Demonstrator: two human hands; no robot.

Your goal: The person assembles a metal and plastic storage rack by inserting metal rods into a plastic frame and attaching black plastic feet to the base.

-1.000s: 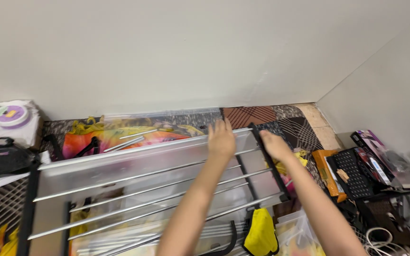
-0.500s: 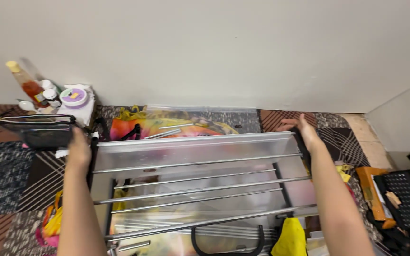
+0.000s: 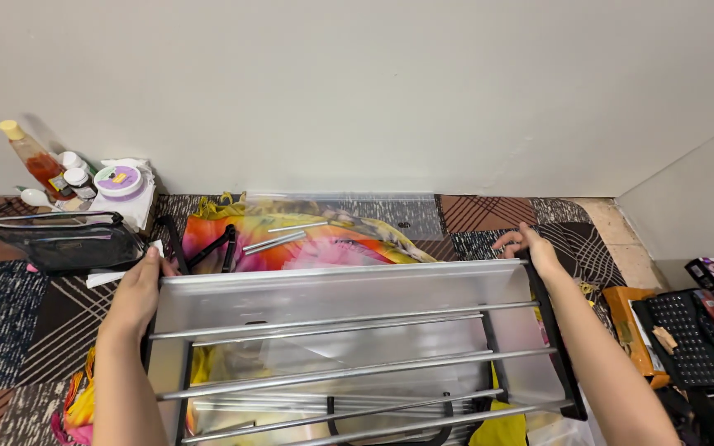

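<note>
— Filling the lower middle of the frame is a metal rack (image 3: 349, 347), black end frames joined by silver rods with a clear sheet under them. Where are the hands?

— One at each end. The left hand (image 3: 138, 293) is at the left centre, wrapped round the rack's far left corner, thumb on top. The right hand (image 3: 529, 248) is at the right centre, fingers curled over the top of the black end frame. Both are grasping the rack.

— What lies beyond it?

— A patterned floor mat (image 3: 10, 330) of dark and brown patches runs along the whole lower band. Just behind the rack, at the centre, a bright orange, yellow and pink cloth (image 3: 307, 244) is spread out, with loose silver rods (image 3: 278, 239) and a black bracket (image 3: 216, 248) lying on it. A clear plastic sheet (image 3: 390, 211) leans at the foot of the pale wall.

— Anything crowding the sides?

— At the left centre, a dark see-through pouch (image 3: 59, 244) sits very near the left hand. Behind it, in the upper left, stand an orange bottle (image 3: 30, 157), small jars (image 3: 76, 173) and a round white tub with a purple lid (image 3: 119, 180). At the right edge, a black keyboard-like thing (image 3: 687, 339) and an orange box (image 3: 634, 326) sit just beside the right forearm. A yellow cloth (image 3: 506, 425) shows under the rack at the bottom.
</note>
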